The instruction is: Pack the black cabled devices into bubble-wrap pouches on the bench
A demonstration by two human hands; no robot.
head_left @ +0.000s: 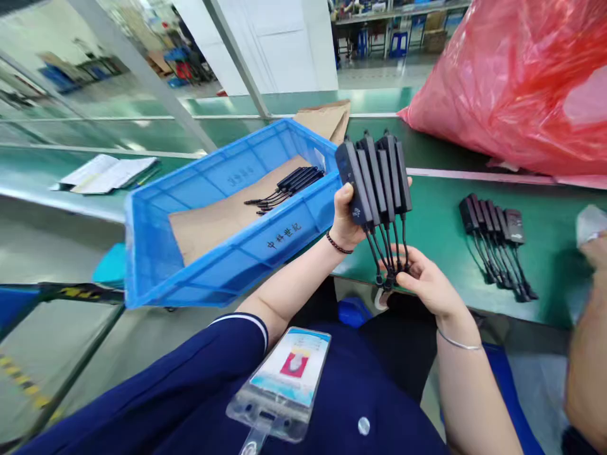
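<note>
My left hand (pixel 347 212) is wrapped round a stack of several black box-shaped devices with short cables (pixel 374 180), held upright above the bench. The cables hang down from the boxes. At their lower ends my right hand (pixel 422 278) pinches the cable plugs (pixel 391 275) between thumb and fingers. Left of my hands stands a blue plastic crate (pixel 227 253), with another group of black cabled devices (pixel 298 180) lying on cardboard inside. A third group of cabled devices (pixel 493 221) rests on the green bench to the right.
A large red plastic bag (pixel 512 95) fills the bench's back right. Another person's hand (pixel 595 249) is at the right edge, by a whitish plastic piece. Open papers (pixel 107 172) lie at left on the green bench (pixel 441 215). Folded cardboard (pixel 327 120) sits behind the crate.
</note>
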